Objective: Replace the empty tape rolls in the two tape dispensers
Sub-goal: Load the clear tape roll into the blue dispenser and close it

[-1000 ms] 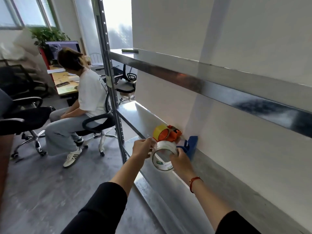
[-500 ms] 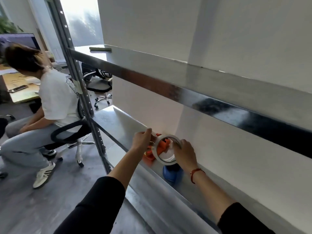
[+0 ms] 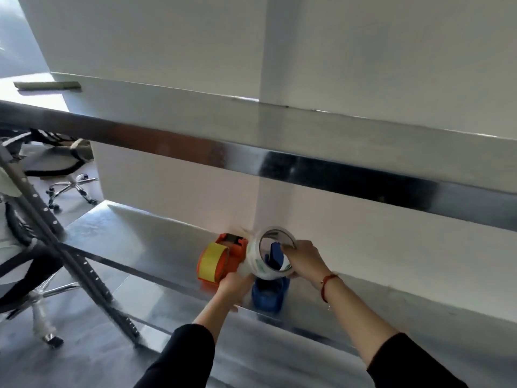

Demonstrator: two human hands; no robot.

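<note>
The orange dispenser (image 3: 235, 249) on the shelf (image 3: 126, 242) carries a yellow roll (image 3: 211, 260); the blue dispenser (image 3: 268, 296) stands just beside it. The right hand (image 3: 305, 261) holds the white tape roll (image 3: 253, 260) in its grip, now lowered just over the blue dispenser. The left hand (image 3: 233, 288) has dropped beneath it, its grip too blurred to tell.
</note>
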